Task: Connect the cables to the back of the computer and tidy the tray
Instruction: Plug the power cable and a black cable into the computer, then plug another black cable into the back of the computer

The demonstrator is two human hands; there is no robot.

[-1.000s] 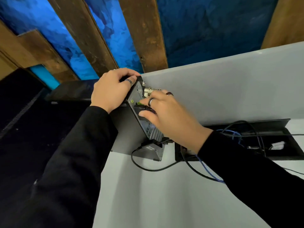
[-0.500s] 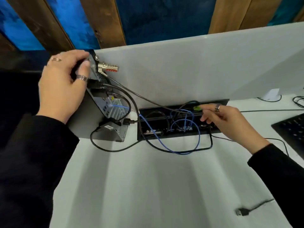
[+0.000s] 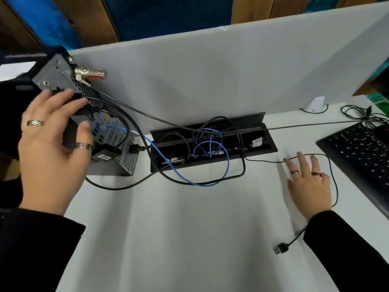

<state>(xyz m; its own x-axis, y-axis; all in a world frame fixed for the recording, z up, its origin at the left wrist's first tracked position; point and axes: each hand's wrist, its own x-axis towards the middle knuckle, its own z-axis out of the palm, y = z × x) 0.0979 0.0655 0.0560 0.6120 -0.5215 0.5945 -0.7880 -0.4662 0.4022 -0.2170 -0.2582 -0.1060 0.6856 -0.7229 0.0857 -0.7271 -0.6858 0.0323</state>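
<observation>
A small black computer (image 3: 63, 81) stands tilted at the desk's left edge, its back panel facing me with black and blue cables plugged in. My left hand (image 3: 52, 144) grips its near side. A silver combination lock (image 3: 92, 72) hangs from its top. The open black cable tray (image 3: 210, 142) is set into the desk, with blue cables (image 3: 210, 148) and black cables (image 3: 240, 169) spilling out in loops. My right hand (image 3: 307, 182) lies flat, fingers spread, on the desk over a thin black cable. That cable's loose USB plug (image 3: 280, 248) lies near my right sleeve.
A black keyboard (image 3: 362, 161) sits at the right edge, with a coiled black cable (image 3: 357, 112) behind it. A grey partition (image 3: 210, 70) walls the desk's far side. A white stand foot (image 3: 315, 105) rests by the partition.
My right hand left the cable tray and moved right and nearer, now flat on the desk. My left hand slid lower on the computer. The view shifted right.
</observation>
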